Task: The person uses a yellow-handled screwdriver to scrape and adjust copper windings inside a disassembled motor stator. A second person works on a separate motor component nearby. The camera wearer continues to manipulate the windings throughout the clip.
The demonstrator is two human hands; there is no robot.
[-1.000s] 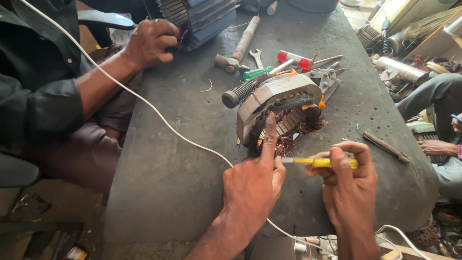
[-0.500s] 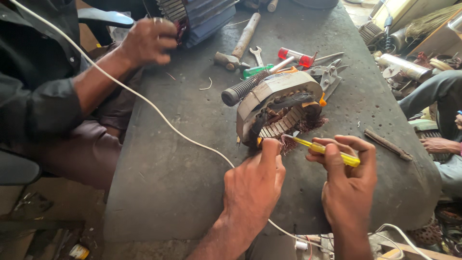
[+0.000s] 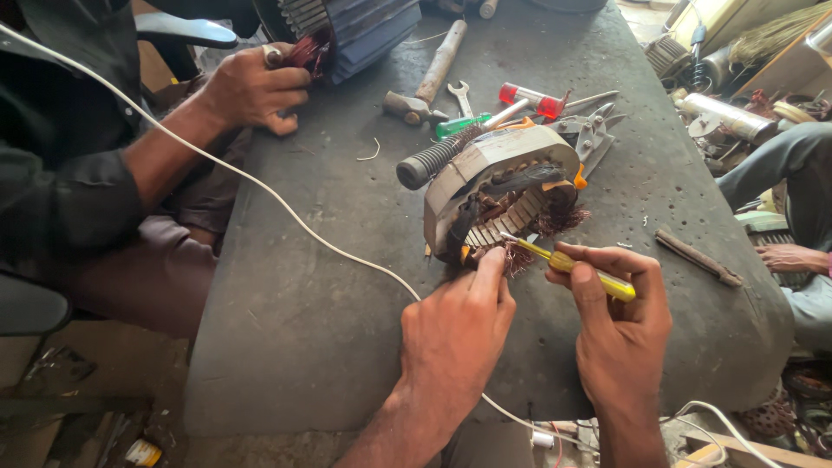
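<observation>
A grey motor stator (image 3: 498,186) with copper windings lies tilted on the dark workbench (image 3: 329,295). My right hand (image 3: 620,316) holds a yellow-handled screwdriver (image 3: 576,264), its metal tip pointing at the stator's slots. My left hand (image 3: 459,325) rests just below the stator, its fingertips touching the lower rim by the frayed copper wire (image 3: 520,256).
Another person's hand (image 3: 251,87) grips a blue motor (image 3: 342,30) at the far left. A hammer (image 3: 429,78), spanner (image 3: 461,97), pliers (image 3: 594,134), red and green screwdrivers and a black grip lie behind the stator. A white cable (image 3: 286,212) crosses the bench. A flat bar (image 3: 698,257) lies right.
My left hand has drawn back from the windings to the stator's lower rim. The screwdriver has tilted, its tip now aimed up-left into the slots. The view has come closer.
</observation>
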